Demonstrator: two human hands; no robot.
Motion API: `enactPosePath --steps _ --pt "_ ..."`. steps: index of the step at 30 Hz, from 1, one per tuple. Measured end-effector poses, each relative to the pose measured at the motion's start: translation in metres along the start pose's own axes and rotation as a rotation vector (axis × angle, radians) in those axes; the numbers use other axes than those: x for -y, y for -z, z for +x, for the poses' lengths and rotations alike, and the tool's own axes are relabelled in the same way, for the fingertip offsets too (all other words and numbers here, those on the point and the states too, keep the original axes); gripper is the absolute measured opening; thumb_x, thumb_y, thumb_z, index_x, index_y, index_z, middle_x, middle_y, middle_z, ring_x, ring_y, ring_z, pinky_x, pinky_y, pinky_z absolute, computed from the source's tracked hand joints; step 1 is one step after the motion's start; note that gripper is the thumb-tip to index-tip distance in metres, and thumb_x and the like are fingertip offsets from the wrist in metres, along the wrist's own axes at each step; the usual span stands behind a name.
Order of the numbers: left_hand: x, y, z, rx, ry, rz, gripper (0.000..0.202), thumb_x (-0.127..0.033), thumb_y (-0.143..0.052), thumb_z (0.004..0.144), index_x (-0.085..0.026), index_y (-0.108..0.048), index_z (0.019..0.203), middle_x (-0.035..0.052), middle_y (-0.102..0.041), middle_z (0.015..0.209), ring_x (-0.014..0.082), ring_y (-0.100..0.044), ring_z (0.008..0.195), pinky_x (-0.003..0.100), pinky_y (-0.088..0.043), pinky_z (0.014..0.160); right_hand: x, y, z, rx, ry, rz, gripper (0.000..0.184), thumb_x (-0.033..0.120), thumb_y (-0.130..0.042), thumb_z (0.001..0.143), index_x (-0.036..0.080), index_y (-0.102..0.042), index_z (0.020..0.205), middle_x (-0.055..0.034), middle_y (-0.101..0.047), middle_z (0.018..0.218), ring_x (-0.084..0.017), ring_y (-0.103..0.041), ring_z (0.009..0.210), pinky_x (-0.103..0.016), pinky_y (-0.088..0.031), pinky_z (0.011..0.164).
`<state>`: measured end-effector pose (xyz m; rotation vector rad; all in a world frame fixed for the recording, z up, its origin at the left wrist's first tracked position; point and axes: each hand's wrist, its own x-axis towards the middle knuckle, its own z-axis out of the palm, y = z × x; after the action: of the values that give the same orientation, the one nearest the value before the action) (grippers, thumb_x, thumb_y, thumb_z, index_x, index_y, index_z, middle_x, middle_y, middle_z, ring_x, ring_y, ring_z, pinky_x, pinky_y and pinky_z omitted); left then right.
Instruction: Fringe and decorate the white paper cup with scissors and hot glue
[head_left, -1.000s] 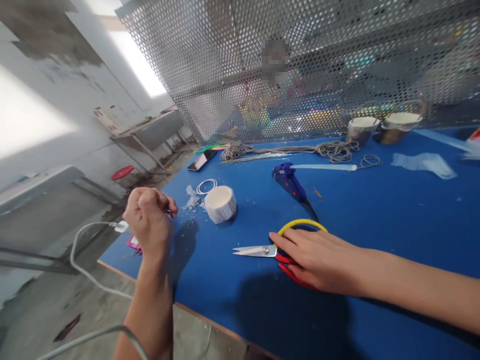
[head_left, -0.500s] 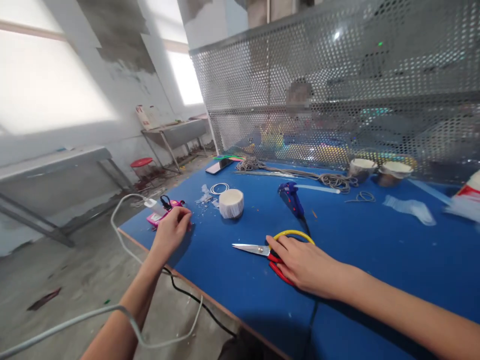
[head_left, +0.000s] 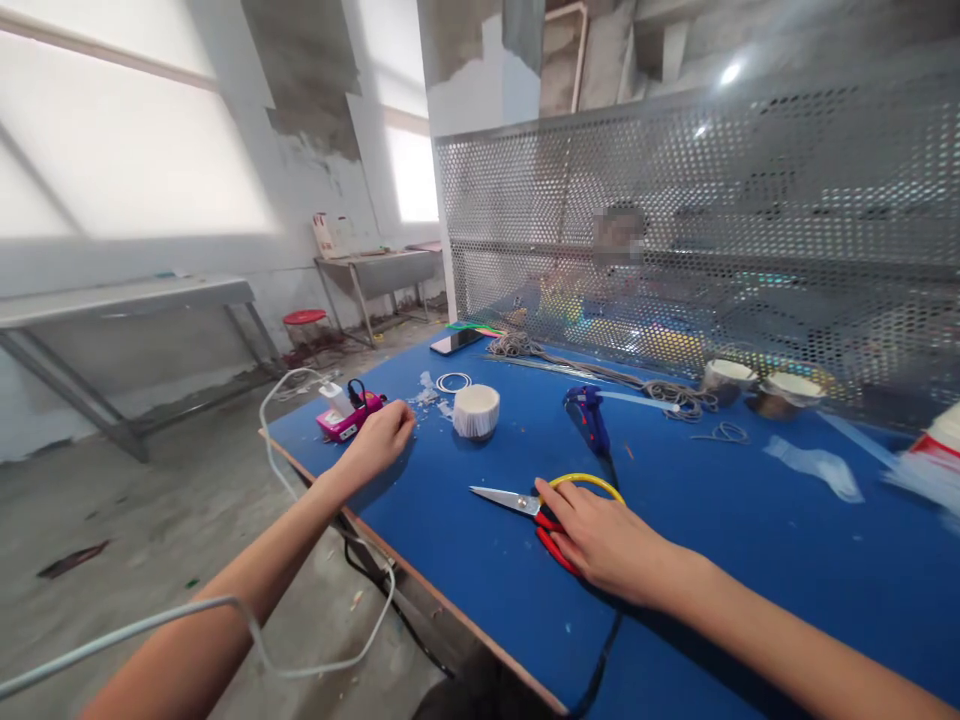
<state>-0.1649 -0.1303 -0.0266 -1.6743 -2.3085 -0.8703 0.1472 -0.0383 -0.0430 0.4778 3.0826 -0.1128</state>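
Note:
My right hand (head_left: 600,535) grips a pair of scissors (head_left: 504,498) with one yellow and one red handle, lying low over the blue table (head_left: 465,545). The blades point left and are nearly together. My left hand (head_left: 381,436) is closed, its fingers curled down beside the pink power strip (head_left: 346,416); what is in them, if anything, is hidden. Between the hands, farther back, stands a small round piece with a cream top and pleated white sides (head_left: 477,412). A blue glue gun (head_left: 589,418) with a long glue stick rests beyond the scissors.
Behind the white ring (head_left: 453,382) and scraps lies a phone (head_left: 456,342). Grey cord (head_left: 675,395) and two cups (head_left: 791,393) line the back by a perforated metal screen (head_left: 510,190), with a person beyond. A white cable (head_left: 262,440) loops past the left table edge.
My left hand has moved right, away from the power strip, and its fingers are more tightly curled. The view has shifted; my right hand stays on the scissors.

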Motion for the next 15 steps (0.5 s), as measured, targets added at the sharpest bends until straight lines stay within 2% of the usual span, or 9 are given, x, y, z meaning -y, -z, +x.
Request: enactPosePath --steps 2,6,12,15 --pt "-0.002 0.002 0.006 0.028 -0.028 0.025 0.01 -0.02 -0.044 0.074 -0.021 -0.051 0.067 0.0028 -0.06 0.067 0.0186 -0.056 0.064 0.028 -0.046 0.062 0.0 -0.001 0.0 0.0 0.005 0.004 0.051 0.021 -0.04 0.096 0.001 -0.037 0.144 -0.0239 -0.059 0.124 -0.034 -0.061 0.11 -0.048 -0.055 0.087" --pt "-0.01 0.011 0.016 0.072 -0.065 0.076 0.022 -0.018 -0.039 0.079 -0.019 -0.06 0.08 0.0076 -0.065 0.083 0.0204 -0.06 0.074 0.031 -0.048 0.073 0.001 0.0 -0.001 -0.005 0.013 -0.004 0.051 0.021 -0.041 0.096 0.001 -0.038 0.143 -0.024 -0.059 0.123 -0.034 -0.062 0.109 -0.048 -0.055 0.087" --pt "-0.026 0.019 0.028 0.15 -0.036 0.183 0.038 -0.026 -0.03 0.087 -0.018 -0.063 0.106 0.0053 -0.066 0.076 0.023 -0.063 0.072 0.032 -0.045 0.069 0.002 0.001 0.0 -0.008 0.011 -0.024 0.051 0.021 -0.041 0.096 0.001 -0.038 0.143 -0.025 -0.059 0.123 -0.034 -0.063 0.108 -0.047 -0.056 0.086" --pt "-0.032 0.02 0.033 0.213 -0.037 0.246 0.04 -0.025 -0.036 0.084 -0.019 -0.062 0.114 0.0061 -0.067 0.081 0.0249 -0.065 0.077 0.032 -0.045 0.069 0.002 0.0 0.001 -0.029 0.023 -0.032 0.051 0.021 -0.041 0.096 0.001 -0.038 0.143 -0.0254 -0.059 0.123 -0.034 -0.064 0.105 -0.047 -0.057 0.083"
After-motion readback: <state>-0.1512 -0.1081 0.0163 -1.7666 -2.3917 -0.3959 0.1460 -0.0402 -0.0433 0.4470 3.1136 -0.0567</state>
